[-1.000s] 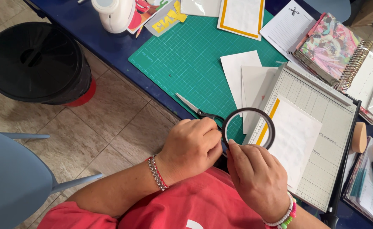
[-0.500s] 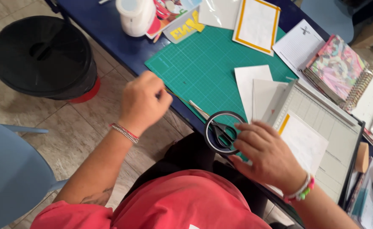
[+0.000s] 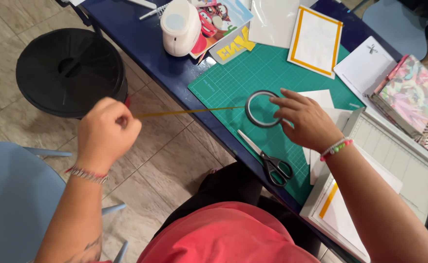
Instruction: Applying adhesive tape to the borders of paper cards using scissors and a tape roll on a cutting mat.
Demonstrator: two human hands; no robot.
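we draw a thin yellow tape strip (image 3: pixel 189 111) off the dark ring-shaped tape roll (image 3: pixel 262 108).
our right hand (image 3: pixel 305 119) steadies the roll with its fingertips on the green cutting mat (image 3: pixel 233 83) on the worktop; our left hand (image 3: pixel 107 130), closed, pinches the strip's end out over the floor; black-handled scissors (image 3: pixel 268 159) lie just beside the roll.

Desk: dark blue flat-topped desk (image 3: pixel 141 44), set above a beige tiled floor (image 3: pixel 170 160).
Mat: green gridded cutting mat (image 3: pixel 233 83) flat on the desk.
On the mat: black-handled steel scissors (image 3: pixel 267 158), white card with yellow border (image 3: pixel 316 41), plain white paper sheets (image 3: pixel 321 97).
Far edge: white plastic paper punch (image 3: pixel 180 27), colourful printed sheet (image 3: pixel 221 14).
Right side: grey gridded paper trimmer (image 3: pixel 399 160), spiral-bound colourful notebook (image 3: pixel 408 95).
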